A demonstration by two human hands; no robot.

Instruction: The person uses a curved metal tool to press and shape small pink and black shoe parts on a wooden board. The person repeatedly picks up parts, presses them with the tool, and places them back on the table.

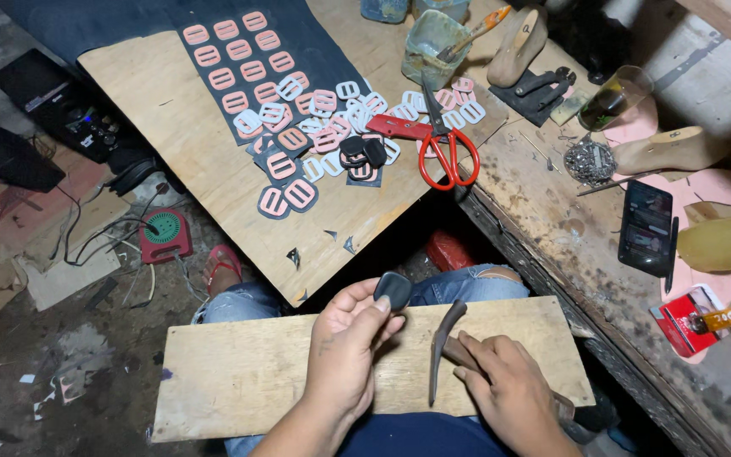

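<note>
Black oval piece (395,289) pinched in L hand (344,343) fingertips, R hand (509,389) gripping curved tool (443,343)

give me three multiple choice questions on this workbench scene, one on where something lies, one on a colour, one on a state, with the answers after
1. Where do the scissors lie?
A. on the large board beside the pink pieces
B. on the lap board
C. on the floor

2. What colour are the scissor handles?
A. blue
B. red
C. green

3. What is the left hand doing?
A. resting flat and empty
B. gripping the scissors
C. holding a small dark piece in its fingertips

Answers: 1 A, they lie among the pieces on the large board. 2 B, both loops are red. 3 C, the piece is pinched up above the lap board, while the right hand holds a dark curved tool.
</note>
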